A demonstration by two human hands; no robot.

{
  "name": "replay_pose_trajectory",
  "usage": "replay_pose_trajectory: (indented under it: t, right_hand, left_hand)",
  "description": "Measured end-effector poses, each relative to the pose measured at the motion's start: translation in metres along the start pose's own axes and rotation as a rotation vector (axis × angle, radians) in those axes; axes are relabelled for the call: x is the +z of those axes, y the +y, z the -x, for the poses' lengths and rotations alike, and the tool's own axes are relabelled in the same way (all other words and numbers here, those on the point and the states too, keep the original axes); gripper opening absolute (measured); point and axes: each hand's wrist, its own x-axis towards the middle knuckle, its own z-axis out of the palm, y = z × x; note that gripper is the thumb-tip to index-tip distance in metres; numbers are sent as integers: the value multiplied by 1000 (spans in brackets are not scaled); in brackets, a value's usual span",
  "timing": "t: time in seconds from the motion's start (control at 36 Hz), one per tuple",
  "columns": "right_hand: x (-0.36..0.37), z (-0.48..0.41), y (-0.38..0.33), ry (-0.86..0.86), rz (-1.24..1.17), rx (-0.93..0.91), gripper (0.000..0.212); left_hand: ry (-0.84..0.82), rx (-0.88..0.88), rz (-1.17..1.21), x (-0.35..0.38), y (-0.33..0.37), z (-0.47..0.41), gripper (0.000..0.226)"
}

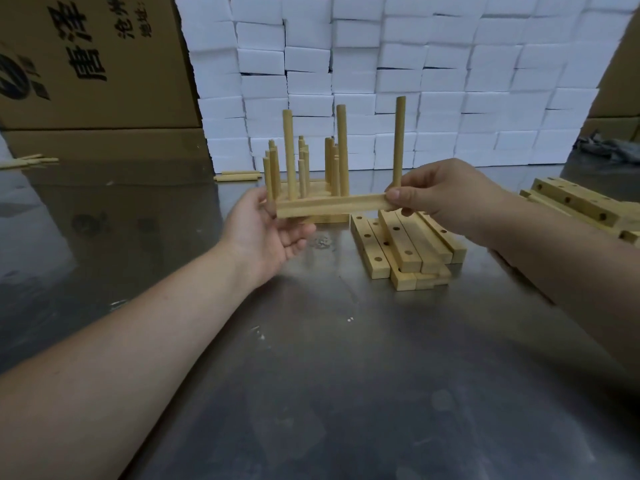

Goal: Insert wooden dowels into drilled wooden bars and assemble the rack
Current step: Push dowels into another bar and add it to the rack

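Centre frame: left hand [266,230] grips bar [332,204] at its left end, right hand [446,199] pinches right end; three dowels [342,150] upright in it.

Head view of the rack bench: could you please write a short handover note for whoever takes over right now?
Hands: left hand holds the drilled bar's left end; right hand pinches its right end.
Done: three tall dowels stand along the bar; the rightmost's seating is hidden by the hand. A dowelled assembly stands behind.
Left: spare drilled bars stacked on the table, loose dowels at the back.
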Motion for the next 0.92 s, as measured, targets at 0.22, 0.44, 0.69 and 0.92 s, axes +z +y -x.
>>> replay_pose_trajectory:
  t: [0.22, 0.44, 0.69, 0.92]
  right_hand:
    - [6, -2, 4, 97, 33, 54, 12]
    - [13, 0, 4, 95, 89, 37, 17]
    - [22, 1, 11, 45, 183, 25, 32]
    - [22, 3, 14, 32, 211, 32, 27]
  left_hand:
    - [175, 356, -699, -1, -12, -1, 40]
    - [212, 325, -886, -5, 1, 3, 20]
    - [255, 309, -972, -27, 15, -5, 30]
    - [320, 314, -1164, -46, 17, -13, 34]
